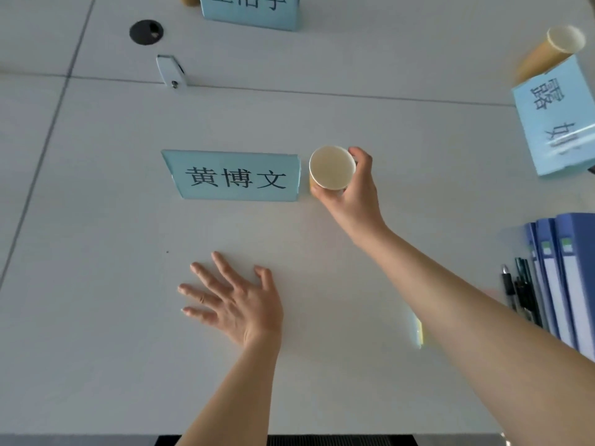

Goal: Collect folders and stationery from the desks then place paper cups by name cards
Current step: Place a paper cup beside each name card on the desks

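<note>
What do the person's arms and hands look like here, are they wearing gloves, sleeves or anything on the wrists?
Both hands are bare: no gloves on the left hand or the right hand. No rings, watch or bracelet show on either. Both forearms are uncovered right to the bottom edge of the picture, so no sleeve is visible; any clothing higher up lies out of view.

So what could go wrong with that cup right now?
The right hand grips the white-lined yellow paper cup right beside the pale blue folded name card; setting it down carelessly could nudge or tip the card. A light empty-looking cup might also topple if let go while tilted. Pulling the arm back might brush the blue upright folders and black pens.
</note>
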Available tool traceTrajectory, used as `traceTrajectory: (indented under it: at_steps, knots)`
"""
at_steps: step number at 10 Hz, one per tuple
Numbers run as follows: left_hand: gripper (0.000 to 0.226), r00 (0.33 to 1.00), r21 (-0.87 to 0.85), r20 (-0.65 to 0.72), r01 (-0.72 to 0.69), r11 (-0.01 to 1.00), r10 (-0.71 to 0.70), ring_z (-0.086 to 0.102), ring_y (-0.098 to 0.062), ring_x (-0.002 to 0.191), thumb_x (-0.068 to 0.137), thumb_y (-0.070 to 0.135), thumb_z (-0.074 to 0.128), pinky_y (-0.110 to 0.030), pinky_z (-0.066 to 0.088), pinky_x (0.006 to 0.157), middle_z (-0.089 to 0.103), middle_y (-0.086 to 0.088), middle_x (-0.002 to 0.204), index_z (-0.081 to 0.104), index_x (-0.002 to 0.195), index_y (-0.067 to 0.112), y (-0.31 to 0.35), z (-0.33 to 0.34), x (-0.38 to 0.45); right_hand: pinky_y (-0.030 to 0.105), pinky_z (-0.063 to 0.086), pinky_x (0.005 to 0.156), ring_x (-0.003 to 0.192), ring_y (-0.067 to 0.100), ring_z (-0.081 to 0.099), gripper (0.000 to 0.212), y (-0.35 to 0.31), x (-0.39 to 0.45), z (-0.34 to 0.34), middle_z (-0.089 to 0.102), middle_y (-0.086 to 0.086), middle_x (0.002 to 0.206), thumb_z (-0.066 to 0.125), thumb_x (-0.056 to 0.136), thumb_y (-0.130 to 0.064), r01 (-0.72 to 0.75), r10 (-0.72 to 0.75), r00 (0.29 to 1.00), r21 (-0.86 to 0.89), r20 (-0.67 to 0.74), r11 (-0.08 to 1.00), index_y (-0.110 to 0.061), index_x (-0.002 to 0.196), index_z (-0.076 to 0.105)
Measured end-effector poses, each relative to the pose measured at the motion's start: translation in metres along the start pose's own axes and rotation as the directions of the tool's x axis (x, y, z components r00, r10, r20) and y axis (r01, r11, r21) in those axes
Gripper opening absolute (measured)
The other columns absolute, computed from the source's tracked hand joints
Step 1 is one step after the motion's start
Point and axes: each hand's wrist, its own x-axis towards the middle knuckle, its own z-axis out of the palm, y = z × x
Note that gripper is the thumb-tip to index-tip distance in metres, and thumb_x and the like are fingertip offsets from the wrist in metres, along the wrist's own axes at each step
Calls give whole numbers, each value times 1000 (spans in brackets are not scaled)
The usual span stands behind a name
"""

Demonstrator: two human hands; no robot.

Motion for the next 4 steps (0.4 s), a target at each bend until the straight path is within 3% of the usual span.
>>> traceTrajectory:
  at_steps: [3, 4]
  knots:
    - [81, 1000, -5, -10, 5, 1000, -5, -17, -41, 147, 83, 57, 15, -59, -11, 116, -7, -10, 165, 2, 157, 25, 3, -2, 0, 36, 43, 104, 125, 16, 48, 94, 14, 1, 6, 41, 0, 142, 80, 73, -25, -34, 33, 997, 4, 72, 999, -16, 145, 20]
    - [81, 999, -1, -48, 21, 1000, -21, -16, -42, 147, 84, 56, 17, -60, -10, 116, -5, -11, 165, 4, 157, 24, 5, -1, 1, 32, 41, 106, 125, 15, 48, 90, 27, -13, 6, 47, 1, 134, 79, 75, -18, -60, 58, 996, 19, 71, 998, -12, 145, 22]
